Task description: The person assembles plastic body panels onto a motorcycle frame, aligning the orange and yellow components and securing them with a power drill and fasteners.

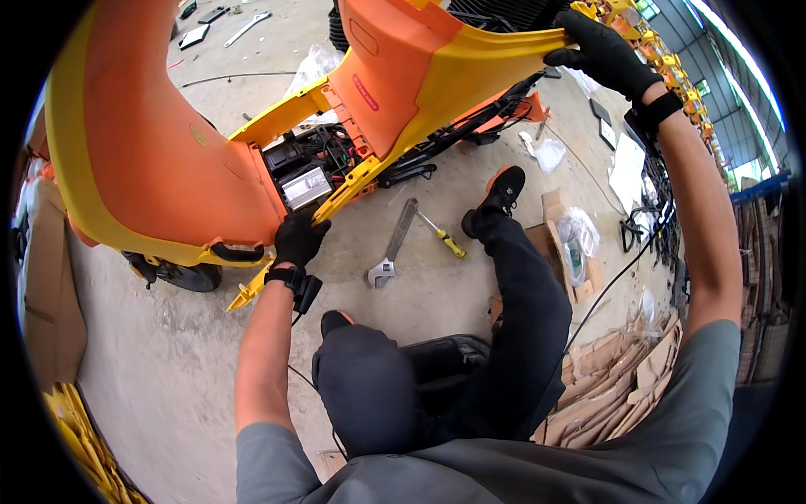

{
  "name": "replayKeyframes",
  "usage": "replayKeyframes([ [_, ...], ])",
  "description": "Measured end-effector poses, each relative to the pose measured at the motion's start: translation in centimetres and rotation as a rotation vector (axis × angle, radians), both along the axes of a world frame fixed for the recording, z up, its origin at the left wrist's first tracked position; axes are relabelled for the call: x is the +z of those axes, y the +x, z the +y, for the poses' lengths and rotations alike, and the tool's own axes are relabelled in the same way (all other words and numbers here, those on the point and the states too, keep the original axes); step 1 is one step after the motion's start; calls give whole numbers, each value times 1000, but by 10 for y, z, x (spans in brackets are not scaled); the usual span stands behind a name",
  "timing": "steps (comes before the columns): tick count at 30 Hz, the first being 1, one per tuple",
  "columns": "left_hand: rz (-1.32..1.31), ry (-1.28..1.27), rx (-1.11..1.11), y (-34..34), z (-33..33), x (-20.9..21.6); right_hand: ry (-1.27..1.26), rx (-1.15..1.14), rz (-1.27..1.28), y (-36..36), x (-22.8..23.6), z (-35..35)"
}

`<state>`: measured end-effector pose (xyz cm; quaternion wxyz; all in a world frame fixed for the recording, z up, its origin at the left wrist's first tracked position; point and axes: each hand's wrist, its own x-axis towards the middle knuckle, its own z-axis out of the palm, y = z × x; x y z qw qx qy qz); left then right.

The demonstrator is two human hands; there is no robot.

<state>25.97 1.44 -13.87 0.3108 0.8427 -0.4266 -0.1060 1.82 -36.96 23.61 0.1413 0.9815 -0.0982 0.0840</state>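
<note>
We grip the orange and yellow scooter body panel [403,76], raised above the concrete floor [437,277]: our gloved left hand [298,239] is clamped on its lower yellow edge, our gloved right hand [603,52] closed on its upper tip. An adjustable wrench [393,248] and a screwdriver [443,237] lie on the floor just beside our outstretched foot.

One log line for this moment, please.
left hand: grips yellow panel edge | right hand: holds panel's far end | wrench, screwdriver: on floor

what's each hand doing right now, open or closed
Left hand: closed on the lower edge of the orange and yellow body panel.
Right hand: closed on the panel's upper yellow edge.
</note>
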Motion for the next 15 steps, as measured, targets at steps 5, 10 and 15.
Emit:
replayKeyframes([
  [5,0,183,-19,3,9,2,84,-215,-21,15,11,46],
  [10,-9,68,-16,-4,7,-4,-93,-32,-54,0,-2,25],
  [15,-100,67,6,-4,19,-13,-27,10,-218,-5,-16,37],
])
